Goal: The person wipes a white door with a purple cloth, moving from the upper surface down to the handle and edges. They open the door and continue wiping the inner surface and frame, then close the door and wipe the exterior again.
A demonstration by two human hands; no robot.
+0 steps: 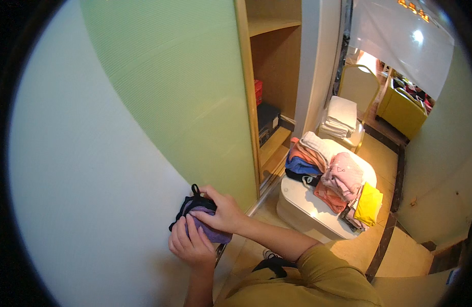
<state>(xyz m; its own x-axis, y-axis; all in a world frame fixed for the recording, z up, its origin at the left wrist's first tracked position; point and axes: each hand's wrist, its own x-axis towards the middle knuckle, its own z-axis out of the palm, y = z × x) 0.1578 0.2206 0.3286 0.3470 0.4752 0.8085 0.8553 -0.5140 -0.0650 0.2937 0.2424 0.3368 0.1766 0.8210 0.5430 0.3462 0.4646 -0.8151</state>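
Note:
Folded purple and black cloth (211,230), with a small black loop at its upper edge, is held between both hands beside the pale surface on the left. From the right reaches my right hand (224,213), its thumb on top of the cloth and its other fingers partly hidden behind it. My left hand (192,241) comes from below, fingers bent against the cloth's lower left face. To the right, a white rounded lidded container (301,197) bears several folded garments: a pink one (345,174), a yellow one (368,203), and orange, blue and black ones.
A green ribbed panel (182,96) stands beside an open wooden cabinet (276,65) with a dark box (267,119) low inside. Behind the container, folded white cloths (340,115) lie on a gold-framed chair (360,69). A yellow bin-like container (403,107) stands beyond the doorway.

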